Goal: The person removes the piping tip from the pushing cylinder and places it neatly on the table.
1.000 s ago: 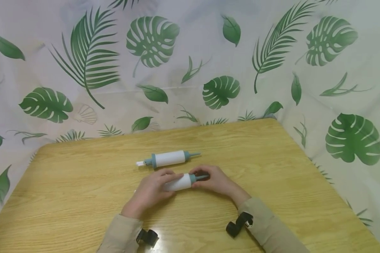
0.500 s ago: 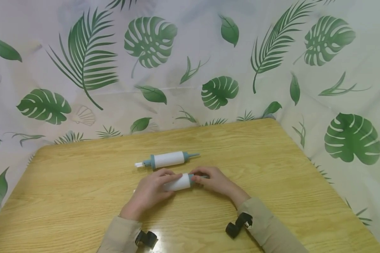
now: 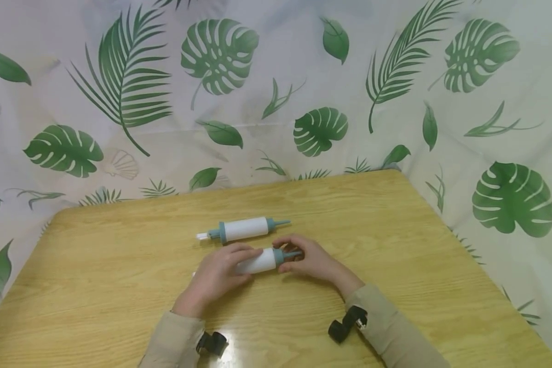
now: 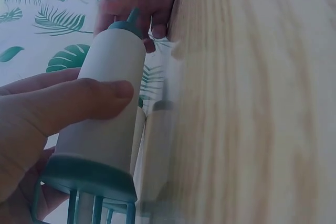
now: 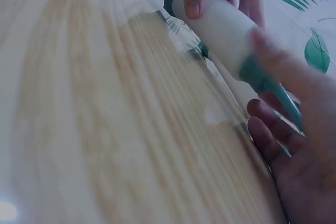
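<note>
A large white syringe (image 3: 257, 261) with a teal nozzle is held above the table by both hands. My left hand (image 3: 221, 268) grips its barrel, with the thumb laid across the white wall in the left wrist view. At that view's bottom shows the teal collar (image 4: 86, 177) with its slatted rear part. My right hand (image 3: 310, 258) curves round the nozzle end, thumb and forefinger at the teal cap (image 5: 254, 72). Its other fingers bend loosely under the thin nozzle (image 5: 286, 106). A second, similar syringe (image 3: 246, 229) lies just beyond, nozzle pointing right.
Both hands work over a wood-grain table (image 3: 119, 266). A white sheet with green leaves (image 3: 257, 117) hangs behind the table and along its right side. Black wrist mounts (image 3: 348, 324) sit on both beige sleeves.
The right hand's fingers closed in on the teal cap half a second ago and have now spread a little, showing more of the nozzle. The left hand keeps its grip; the second syringe stays put.
</note>
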`<state>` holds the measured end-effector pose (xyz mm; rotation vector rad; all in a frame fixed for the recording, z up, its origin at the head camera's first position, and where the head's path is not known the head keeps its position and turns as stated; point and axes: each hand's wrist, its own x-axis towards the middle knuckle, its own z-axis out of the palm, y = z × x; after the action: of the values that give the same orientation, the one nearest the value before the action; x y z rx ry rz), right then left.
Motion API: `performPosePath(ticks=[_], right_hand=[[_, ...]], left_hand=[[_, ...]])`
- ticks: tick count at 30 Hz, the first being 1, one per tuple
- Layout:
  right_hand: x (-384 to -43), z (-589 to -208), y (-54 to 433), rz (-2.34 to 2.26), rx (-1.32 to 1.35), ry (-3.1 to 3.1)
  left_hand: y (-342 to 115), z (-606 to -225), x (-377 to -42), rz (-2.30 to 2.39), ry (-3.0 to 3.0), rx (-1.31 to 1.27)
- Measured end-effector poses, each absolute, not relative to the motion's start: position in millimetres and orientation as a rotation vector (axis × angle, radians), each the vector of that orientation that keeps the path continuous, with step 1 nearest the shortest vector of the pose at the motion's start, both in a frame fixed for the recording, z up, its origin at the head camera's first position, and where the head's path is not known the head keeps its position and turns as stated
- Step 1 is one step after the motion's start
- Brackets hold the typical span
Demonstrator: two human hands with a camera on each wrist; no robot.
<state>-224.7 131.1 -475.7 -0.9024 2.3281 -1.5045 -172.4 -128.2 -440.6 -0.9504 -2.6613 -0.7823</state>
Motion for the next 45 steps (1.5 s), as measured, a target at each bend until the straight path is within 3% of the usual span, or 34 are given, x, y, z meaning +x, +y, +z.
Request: performPosePath(ticks=[45], right_hand=[[-227.1, -475.0, 130.8, -1.427, -0.838, 2.391]], left_hand=[[-133.4, -440.2, -172.6, -0.757, -2.680, -0.942]])
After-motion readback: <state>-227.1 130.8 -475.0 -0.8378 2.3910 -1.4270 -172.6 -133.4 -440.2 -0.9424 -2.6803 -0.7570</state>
